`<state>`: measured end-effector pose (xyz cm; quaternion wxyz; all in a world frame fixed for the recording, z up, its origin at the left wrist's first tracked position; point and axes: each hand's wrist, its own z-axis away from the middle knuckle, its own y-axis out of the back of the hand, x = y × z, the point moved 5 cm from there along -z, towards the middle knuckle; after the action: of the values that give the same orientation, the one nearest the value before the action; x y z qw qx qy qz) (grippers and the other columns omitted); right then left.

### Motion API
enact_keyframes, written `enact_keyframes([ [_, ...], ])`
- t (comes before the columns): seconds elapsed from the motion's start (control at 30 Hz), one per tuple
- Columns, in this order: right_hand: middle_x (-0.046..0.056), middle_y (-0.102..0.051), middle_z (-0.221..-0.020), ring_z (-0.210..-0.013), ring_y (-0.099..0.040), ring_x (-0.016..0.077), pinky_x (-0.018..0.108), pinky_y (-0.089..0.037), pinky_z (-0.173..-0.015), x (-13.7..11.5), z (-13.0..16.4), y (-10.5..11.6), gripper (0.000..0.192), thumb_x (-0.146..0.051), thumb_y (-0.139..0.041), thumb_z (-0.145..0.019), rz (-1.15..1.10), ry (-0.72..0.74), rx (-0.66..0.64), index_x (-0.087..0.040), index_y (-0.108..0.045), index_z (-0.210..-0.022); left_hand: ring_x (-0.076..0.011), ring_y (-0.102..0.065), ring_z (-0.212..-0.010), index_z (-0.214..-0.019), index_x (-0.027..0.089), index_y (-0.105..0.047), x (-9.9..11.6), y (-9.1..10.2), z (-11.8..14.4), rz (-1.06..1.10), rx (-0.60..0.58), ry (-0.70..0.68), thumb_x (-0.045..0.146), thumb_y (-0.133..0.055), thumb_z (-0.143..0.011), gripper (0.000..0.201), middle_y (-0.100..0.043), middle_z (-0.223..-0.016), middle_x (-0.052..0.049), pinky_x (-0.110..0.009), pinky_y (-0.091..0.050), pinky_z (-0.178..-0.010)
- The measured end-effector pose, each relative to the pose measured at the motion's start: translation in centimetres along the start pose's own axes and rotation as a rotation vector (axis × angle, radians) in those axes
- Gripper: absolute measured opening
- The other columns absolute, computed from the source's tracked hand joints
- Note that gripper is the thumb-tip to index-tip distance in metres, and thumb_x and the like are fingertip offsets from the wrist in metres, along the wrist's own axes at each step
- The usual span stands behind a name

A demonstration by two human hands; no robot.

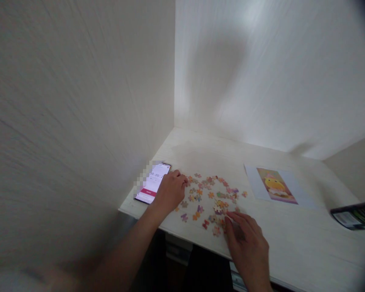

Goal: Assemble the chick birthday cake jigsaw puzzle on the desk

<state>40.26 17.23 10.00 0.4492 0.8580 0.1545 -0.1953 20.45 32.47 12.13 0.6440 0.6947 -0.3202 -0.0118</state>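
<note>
Many loose jigsaw puzzle pieces (211, 195) in orange, pink, purple and green lie scattered on the white table between my hands. My left hand (171, 189) rests at the left edge of the spread, beside the phone, its fingers bent together at the pieces; what is under the fingertips is hidden. At the near right of the spread is my right hand (249, 237), thumb and forefinger pinched on a puzzle piece, mostly covered by the fingers. A red piece (206, 224) and a pink piece (216, 231) lie just left of it.
A phone (148, 192) showing a running timer lies at the table's left edge. To the right lies a paper sheet (253, 178) with a printed picture (275, 185) of a yellow toy figure. A dark can-like container (357, 215) is at far right. Walls (261, 81) enclose the table (310, 243).
</note>
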Motion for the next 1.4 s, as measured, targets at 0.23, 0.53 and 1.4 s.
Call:
enact_keyframes([
  [0.23,0.008,-0.066,-0.098,-0.093,-0.059,0.0229,0.041,-0.049,-0.085,-0.2,-0.1,0.2,0.018,-0.034,-0.059,-0.09,-0.005,0.007,0.043,-0.02,-0.066,-0.098,-0.0225,-0.058,-0.1,-0.105,0.017,-0.068,-0.6,0.9,-0.7,-0.026,0.0,-0.025,0.013,-0.051,-0.088,0.025,-0.066,-0.102,-0.008,-0.037,-0.044,-0.092],
  [0.53,0.008,-0.067,-0.098,-0.093,-0.059,0.0237,0.042,-0.048,-0.086,-0.1,0.0,0.3,0.018,-0.034,-0.058,-0.09,-0.015,-0.006,0.052,-0.021,-0.066,-0.098,-0.0212,-0.061,-0.095,-0.104,0.019,-0.071,-0.9,0.7,-3.4,-0.077,-0.046,-0.098,0.012,-0.052,-0.086,0.027,-0.069,-0.105,-0.007,-0.036,-0.045,-0.092],
  [1.4,0.006,-0.07,-0.105,-0.1,-0.06,0.0249,0.043,-0.044,-0.087,1.0,-1.1,1.6,0.023,-0.025,-0.055,-0.089,-0.014,-0.031,-0.199,-0.024,-0.067,-0.109,-0.0208,-0.058,-0.098,-0.097,0.02,-0.069,6.2,-0.1,1.0,0.1,-0.103,-0.304,0.022,-0.058,-0.087,0.015,-0.065,-0.098,-0.005,-0.033,-0.043,-0.092],
])
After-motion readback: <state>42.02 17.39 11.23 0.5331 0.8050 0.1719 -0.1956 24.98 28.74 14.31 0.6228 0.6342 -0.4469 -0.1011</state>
